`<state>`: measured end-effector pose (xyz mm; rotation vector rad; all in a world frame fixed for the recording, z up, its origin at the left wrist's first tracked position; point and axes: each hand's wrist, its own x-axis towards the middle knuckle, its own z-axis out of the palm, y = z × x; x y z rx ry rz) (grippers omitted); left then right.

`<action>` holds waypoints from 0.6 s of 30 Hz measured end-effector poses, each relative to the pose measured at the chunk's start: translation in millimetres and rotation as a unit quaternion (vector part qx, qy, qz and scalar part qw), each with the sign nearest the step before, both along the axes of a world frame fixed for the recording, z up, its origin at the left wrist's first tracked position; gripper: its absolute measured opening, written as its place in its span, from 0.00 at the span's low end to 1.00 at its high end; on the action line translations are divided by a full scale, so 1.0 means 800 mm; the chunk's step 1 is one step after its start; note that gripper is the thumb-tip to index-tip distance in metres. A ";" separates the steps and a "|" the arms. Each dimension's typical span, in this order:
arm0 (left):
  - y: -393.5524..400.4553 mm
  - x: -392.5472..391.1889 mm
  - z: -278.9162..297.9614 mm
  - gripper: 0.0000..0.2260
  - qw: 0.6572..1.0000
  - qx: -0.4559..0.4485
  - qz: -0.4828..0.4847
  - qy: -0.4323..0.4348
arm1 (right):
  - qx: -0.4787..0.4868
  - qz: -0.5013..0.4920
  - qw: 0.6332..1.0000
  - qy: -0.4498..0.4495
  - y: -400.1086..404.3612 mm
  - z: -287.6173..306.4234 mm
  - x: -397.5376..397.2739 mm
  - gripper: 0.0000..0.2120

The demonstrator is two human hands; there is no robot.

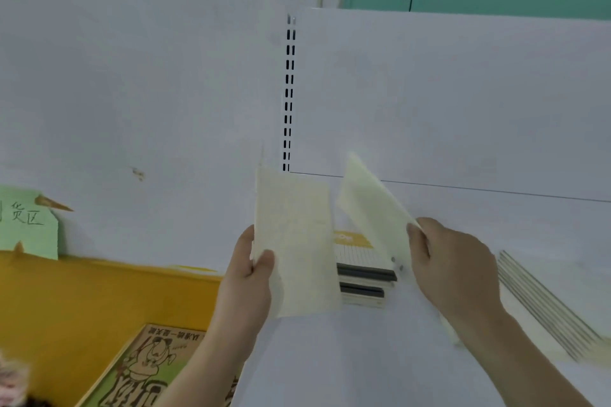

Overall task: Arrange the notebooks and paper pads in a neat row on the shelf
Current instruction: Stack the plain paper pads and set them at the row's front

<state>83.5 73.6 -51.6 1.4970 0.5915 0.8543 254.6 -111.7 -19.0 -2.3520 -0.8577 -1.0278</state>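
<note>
Left hand [251,277] gripping cream pad [294,241], right hand [453,261] gripping another [370,205]

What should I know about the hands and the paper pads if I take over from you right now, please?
Left hand: grips an upright cream paper pad by its left edge, above the white shelf.
Right hand: holds a second cream pad, tilted, by its lower right end.
On the shelf between the hands: a small stack of pads with dark spines, lying flat.
At the right: a row of thin pads leaning on the shelf.
Done: the right-hand row appears set.
Left: place both held pads, and probably the flat stack, into the row.
</note>
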 end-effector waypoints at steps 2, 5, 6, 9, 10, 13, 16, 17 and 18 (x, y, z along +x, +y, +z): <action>-0.007 0.005 0.000 0.17 1.000 -0.018 -0.018 -0.014 | 0.086 0.016 0.995 -0.040 0.000 -0.002 -0.028 0.14; -0.027 0.016 0.001 0.16 0.995 -0.065 -0.062 -0.048 | 0.099 0.066 0.989 -0.084 0.026 -0.034 -0.077 0.15; -0.037 0.020 0.002 0.15 0.992 -0.076 -0.079 -0.058 | 0.085 0.091 0.989 -0.085 0.039 -0.051 -0.092 0.18; -0.061 0.032 0.000 0.16 0.987 -0.094 -0.105 -0.080 | 0.048 0.122 0.989 -0.062 0.055 -0.089 -0.117 0.21; -0.066 0.034 -0.001 0.15 0.986 -0.086 -0.112 -0.089 | 0.041 0.128 0.990 -0.049 0.051 -0.093 -0.119 0.22; -0.083 0.036 0.003 0.12 0.982 -0.044 -0.149 -0.105 | 0.007 0.158 0.987 -0.008 0.035 -0.095 -0.122 0.25; -0.102 0.048 0.001 0.13 0.984 -0.014 -0.148 -0.102 | -0.021 0.205 0.978 0.020 0.008 -0.091 -0.119 0.27; -0.107 0.053 0.000 0.14 0.984 -0.013 -0.143 -0.102 | -0.023 0.217 0.975 0.028 -0.007 -0.091 -0.112 0.26; -0.112 0.057 0.000 0.14 0.984 -0.014 -0.144 -0.105 | -0.014 0.211 0.977 0.032 -0.025 -0.091 -0.103 0.25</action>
